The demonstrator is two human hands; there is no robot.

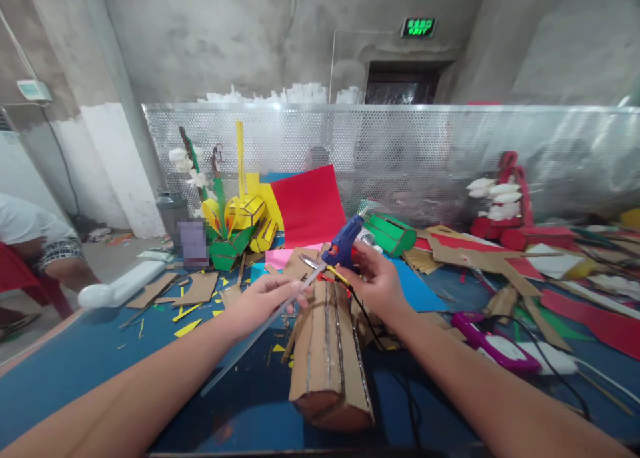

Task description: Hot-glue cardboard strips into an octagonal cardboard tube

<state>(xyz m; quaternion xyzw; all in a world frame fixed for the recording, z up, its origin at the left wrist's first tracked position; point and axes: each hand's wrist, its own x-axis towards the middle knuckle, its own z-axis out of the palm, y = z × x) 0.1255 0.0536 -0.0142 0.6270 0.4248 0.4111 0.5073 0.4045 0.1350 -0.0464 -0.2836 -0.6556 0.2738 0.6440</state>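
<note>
My right hand (377,281) is wrapped around a blue hot glue gun (343,243), its nozzle pointing up and away. A long translucent glue stick (250,341) is pinched in my left hand (273,301). One end of the stick reaches the back of the glue gun; whether it is inside cannot be made out. Below both hands lies a many-sided cardboard tube (327,358) with dark glued seams, its closed end toward me. Pointed metal blades (311,263) show just beside the gun, partly hidden.
Yellow and green paper models (233,245) stand at the back left, near a red sheet (310,205). Cardboard scraps (197,288) litter the blue table (65,385). A purple power strip (495,345) with cables lies right. A perforated metal screen (420,151) closes the back. A seated person (37,235) is at left.
</note>
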